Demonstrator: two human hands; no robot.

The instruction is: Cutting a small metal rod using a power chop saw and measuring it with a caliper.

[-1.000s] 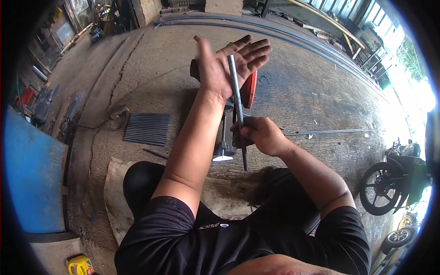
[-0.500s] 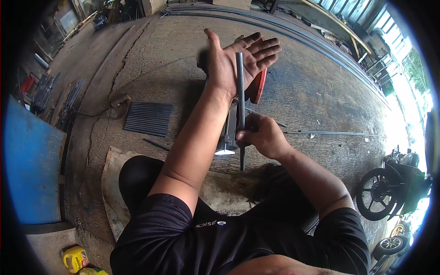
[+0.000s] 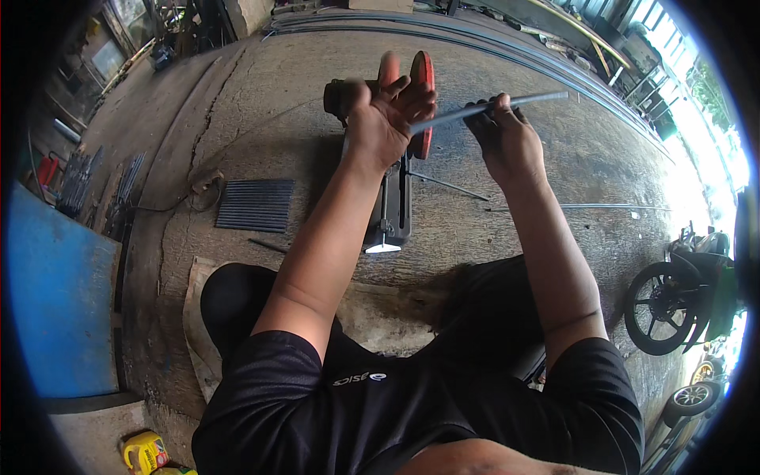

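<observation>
A grey metal rod is pinched between the thumb and fingers of my right hand, raised and lying nearly level. Its left end reaches the palm of my left hand; whether it touches the palm I cannot tell. That left hand is turned palm up, with fingers apart and loosely bent, slightly blurred. Just behind it stands a cut-off saw with red guards, partly hidden by the hand. The saw's dark base and its pale clamp handle point toward me.
Several cut rods lie side by side on the concrete floor, left of the saw. A long thin rod lies to the right. Long bars stretch across the back. A blue panel stands left, a motorcycle right, a yellow jug lower left.
My right hand has moved up and away from me, and the rod has swung from upright to nearly level. My left hand has dropped slightly, its fingers bending from flat.
</observation>
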